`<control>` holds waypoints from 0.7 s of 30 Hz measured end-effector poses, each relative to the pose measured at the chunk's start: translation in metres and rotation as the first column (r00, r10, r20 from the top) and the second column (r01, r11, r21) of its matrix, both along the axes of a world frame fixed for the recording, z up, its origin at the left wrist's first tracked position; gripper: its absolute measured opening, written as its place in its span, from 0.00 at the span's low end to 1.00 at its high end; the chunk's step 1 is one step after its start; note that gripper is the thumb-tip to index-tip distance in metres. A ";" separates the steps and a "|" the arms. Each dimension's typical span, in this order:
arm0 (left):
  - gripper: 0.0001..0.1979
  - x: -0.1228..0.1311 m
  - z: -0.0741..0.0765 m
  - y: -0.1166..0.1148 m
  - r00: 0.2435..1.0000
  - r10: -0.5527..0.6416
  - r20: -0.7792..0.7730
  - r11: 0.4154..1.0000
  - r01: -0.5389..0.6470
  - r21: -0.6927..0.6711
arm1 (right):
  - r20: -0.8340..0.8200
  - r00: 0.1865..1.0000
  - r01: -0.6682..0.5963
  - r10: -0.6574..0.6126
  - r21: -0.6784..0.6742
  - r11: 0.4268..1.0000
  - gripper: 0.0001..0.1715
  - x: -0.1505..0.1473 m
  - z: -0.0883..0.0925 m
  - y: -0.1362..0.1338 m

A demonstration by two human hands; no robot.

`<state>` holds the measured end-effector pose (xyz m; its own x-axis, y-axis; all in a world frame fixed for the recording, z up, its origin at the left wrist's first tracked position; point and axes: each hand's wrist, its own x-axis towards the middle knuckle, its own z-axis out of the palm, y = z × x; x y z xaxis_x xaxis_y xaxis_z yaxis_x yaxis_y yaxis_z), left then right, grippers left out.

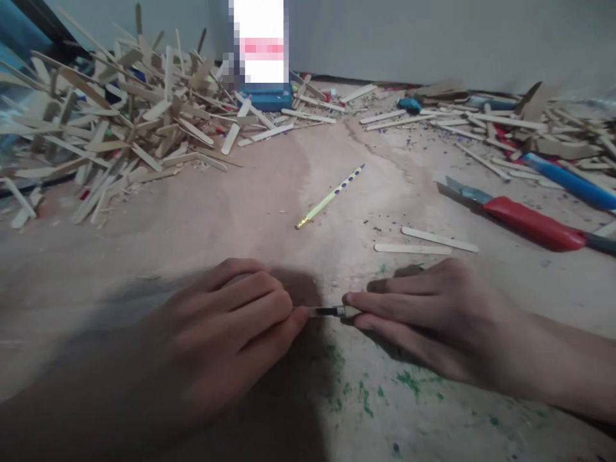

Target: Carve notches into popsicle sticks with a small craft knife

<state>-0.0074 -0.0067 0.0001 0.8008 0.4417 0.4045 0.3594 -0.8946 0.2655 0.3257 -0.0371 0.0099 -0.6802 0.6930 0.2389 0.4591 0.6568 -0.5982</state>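
Note:
My right hand (443, 314) is closed in a pinch around the pale handle of a small carving tool (341, 312) with a metal collar and a dark, narrow blade. Its blade points left, toward my left hand (235, 327). The fingers of that hand are curled and pinched on a thin wooden stick (312, 312), of which only a short end shows at the blade's tip. Both hands rest low over the wooden table (216, 212). Just beyond my right hand lie two craft sticks, one (414, 249) nearer and one (440, 240) farther.
A yellow pencil (332, 196) with purple dots lies mid-table. To the right are a red-handled cutter (534, 224) and a blue tool (570, 179). Heaped craft sticks (144, 96) fill the back left, more (520, 122) the back right. A blue stand (264, 97) is between them.

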 end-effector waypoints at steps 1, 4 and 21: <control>0.20 -0.001 0.000 -0.001 1.000 0.010 -0.001 1.000 -0.010 -0.004 | 0.000 1.000 0.007 -0.007 0.011 1.000 0.18 -0.001 -0.001 0.000; 0.20 -0.001 0.003 0.000 1.000 0.029 0.012 0.999 -0.028 -0.022 | -0.008 1.000 0.011 -0.011 0.020 1.000 0.18 -0.002 -0.002 -0.002; 0.17 -0.011 -0.002 -0.004 0.999 -0.015 0.033 1.000 0.015 -0.027 | 0.004 1.000 0.024 -0.024 -0.033 0.999 0.12 0.012 0.021 -0.001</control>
